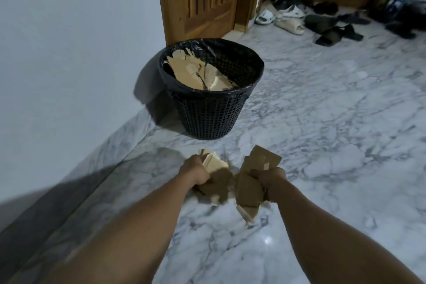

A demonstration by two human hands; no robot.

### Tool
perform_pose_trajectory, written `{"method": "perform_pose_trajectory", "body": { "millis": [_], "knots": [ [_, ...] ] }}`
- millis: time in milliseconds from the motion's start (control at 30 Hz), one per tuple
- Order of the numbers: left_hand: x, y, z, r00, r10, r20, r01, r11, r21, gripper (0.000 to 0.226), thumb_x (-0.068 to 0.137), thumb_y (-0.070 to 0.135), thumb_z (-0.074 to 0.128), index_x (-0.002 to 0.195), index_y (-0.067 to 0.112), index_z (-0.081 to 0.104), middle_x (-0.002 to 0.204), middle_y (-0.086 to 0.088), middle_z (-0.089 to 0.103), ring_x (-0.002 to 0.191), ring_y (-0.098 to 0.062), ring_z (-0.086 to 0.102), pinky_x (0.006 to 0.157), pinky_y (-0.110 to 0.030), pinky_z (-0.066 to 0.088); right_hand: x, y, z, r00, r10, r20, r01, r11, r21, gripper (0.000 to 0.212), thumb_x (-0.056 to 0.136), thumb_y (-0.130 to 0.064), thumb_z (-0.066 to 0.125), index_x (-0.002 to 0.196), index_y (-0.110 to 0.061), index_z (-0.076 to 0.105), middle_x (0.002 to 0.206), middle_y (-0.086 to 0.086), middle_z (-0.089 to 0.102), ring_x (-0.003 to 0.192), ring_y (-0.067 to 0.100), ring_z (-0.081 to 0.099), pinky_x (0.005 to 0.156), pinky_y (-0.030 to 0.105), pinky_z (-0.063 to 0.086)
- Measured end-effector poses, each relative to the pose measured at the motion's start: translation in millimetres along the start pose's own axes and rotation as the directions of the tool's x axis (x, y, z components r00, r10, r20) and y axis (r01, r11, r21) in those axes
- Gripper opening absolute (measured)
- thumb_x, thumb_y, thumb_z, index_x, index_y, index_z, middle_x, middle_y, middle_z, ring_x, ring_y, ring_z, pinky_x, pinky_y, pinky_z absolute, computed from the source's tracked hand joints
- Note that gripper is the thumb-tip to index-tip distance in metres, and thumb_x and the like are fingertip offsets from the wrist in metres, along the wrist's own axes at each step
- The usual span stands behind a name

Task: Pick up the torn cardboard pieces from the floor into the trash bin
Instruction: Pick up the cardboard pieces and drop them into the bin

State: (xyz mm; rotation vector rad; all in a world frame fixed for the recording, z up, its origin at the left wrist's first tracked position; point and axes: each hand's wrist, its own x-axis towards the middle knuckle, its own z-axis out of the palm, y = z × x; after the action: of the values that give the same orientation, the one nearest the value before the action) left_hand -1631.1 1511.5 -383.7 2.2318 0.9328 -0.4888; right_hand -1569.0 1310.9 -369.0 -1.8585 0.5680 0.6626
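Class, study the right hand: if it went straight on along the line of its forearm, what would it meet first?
Probably the black trash bin. The right hand, gripping cardboard pieces, points toward its wall, and the floor between looks free, though depth is hard to judge.

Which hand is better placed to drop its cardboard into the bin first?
Probably the left. The left hand grips its cardboard pieces almost in line with the trash bin ahead; the right hand, also gripping torn cardboard, sits further off to the bin's right.
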Motion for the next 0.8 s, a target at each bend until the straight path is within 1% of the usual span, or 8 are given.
{"method": "perform_pose_trajectory", "body": {
  "millis": [67,167,300,400,467,533,667,800],
  "knots": [
    [-21.4,38.5,15.3,0.983,0.166,0.085,-0.166,0.986,-0.001,0.059,0.077,0.036,0.073,0.129,0.018,0.052,0.13,-0.01,0.058,0.116,-0.03,0.058,0.093,-0.034,0.05,-5.8,-29.3,-31.5,0.994,-0.05,-0.1,0.052,0.998,0.022,0.056,0.066,-0.013,0.091,0.111,0.001,0.06,0.09,0.014,0.065,0.093,0.038,0.068,0.079,0.056,0.059],
    [-55.1,115.4,-1.6,0.903,0.421,0.082,-0.412,0.905,-0.11,0.053,0.07,0.045,0.065,0.117,0.022,0.056,0.112,-0.006,0.065,0.098,-0.026,0.064,0.07,-0.031,0.05,-12.4,-101.9,-90.7,0.94,-0.233,-0.247,0.223,0.972,-0.068,0.071,0.064,-0.022,0.093,0.121,0.002,0.058,0.106,0.018,0.066,0.099,0.038,0.068,0.079,0.054,0.059],
    [-100.7,203.5,-92.6,0.797,0.604,0.001,-0.601,0.793,-0.1,0.037,0.085,0.035,0.058,0.108,0.005,0.058,0.096,-0.009,0.064,0.078,-0.022,0.061,0.054,-0.027,0.045,-55.6,-210.8,-136.7,0.868,-0.456,-0.193,0.445,0.89,-0.103,0.075,0.072,-0.025,0.088,0.132,0.0,0.049,0.114,0.011,0.061,0.096,0.035,0.065,0.074,0.046,0.058],
    [-127.6,230.0,-177.4,0.803,0.584,-0.118,-0.595,0.796,-0.112,0.033,0.093,0.02,0.051,0.12,0.002,0.056,0.111,-0.014,0.061,0.088,-0.026,0.06,0.064,-0.03,0.049,-97.1,-281.1,-132.8,0.786,-0.615,-0.054,0.61,0.787,-0.094,0.055,0.091,-0.023,0.071,0.135,-0.006,0.043,0.111,0.011,0.051,0.086,0.028,0.059,0.059,0.038,0.049],
    [-132.2,230.4,-222.3,0.795,0.555,-0.246,-0.584,0.81,-0.059,0.037,0.095,0.027,0.053,0.127,0.009,0.054,0.117,-0.009,0.057,0.1,-0.025,0.056,0.079,-0.034,0.048,-110.2,-307.4,-119.2,0.736,-0.677,0.019,0.677,0.735,-0.048,0.026,0.097,-0.017,0.061,0.119,-0.012,0.048,0.108,0.009,0.054,0.081,0.024,0.06,0.054,0.035,0.048],
    [-124.6,219.9,-250.8,0.76,0.536,-0.368,-0.58,0.814,-0.012,0.035,0.093,0.028,0.057,0.123,0.01,0.055,0.104,-0.006,0.059,0.093,-0.022,0.057,0.075,-0.034,0.048,-112.8,-320.7,-100.0,0.718,-0.696,0.03,0.696,0.718,-0.009,0.007,0.098,-0.014,0.053,0.105,-0.013,0.052,0.107,0.008,0.058,0.082,0.023,0.061,0.064,0.037,0.054],
    [-93.1,188.1,-260.1,0.671,0.401,-0.623,-0.6,0.788,-0.139,0.028,0.089,0.025,0.065,0.11,0.011,0.053,0.096,-0.002,0.06,0.083,-0.016,0.059,0.061,-0.029,0.045,-117.4,-331.0,-60.5,0.644,-0.763,-0.065,0.765,0.637,0.099,0.028,0.094,-0.014,0.052,0.121,-0.008,0.056,0.12,0.013,0.062,0.107,0.03,0.062,0.09,0.041,0.055],
    [-64.9,171.2,-256.7,0.707,0.252,-0.661,-0.571,0.756,-0.321,0.045,0.087,0.019,0.065,0.128,0.011,0.048,0.111,-0.004,0.06,0.096,-0.02,0.059,0.067,-0.028,0.048,-123.9,-331.7,-27.8,0.52,-0.849,-0.093,0.849,0.5,0.172,0.032,0.094,-0.008,0.053,0.124,-0.011,0.045,0.091,-0.008,0.051,0.089,0.014,0.055,0.062,0.015,0.047]
  ]
}}
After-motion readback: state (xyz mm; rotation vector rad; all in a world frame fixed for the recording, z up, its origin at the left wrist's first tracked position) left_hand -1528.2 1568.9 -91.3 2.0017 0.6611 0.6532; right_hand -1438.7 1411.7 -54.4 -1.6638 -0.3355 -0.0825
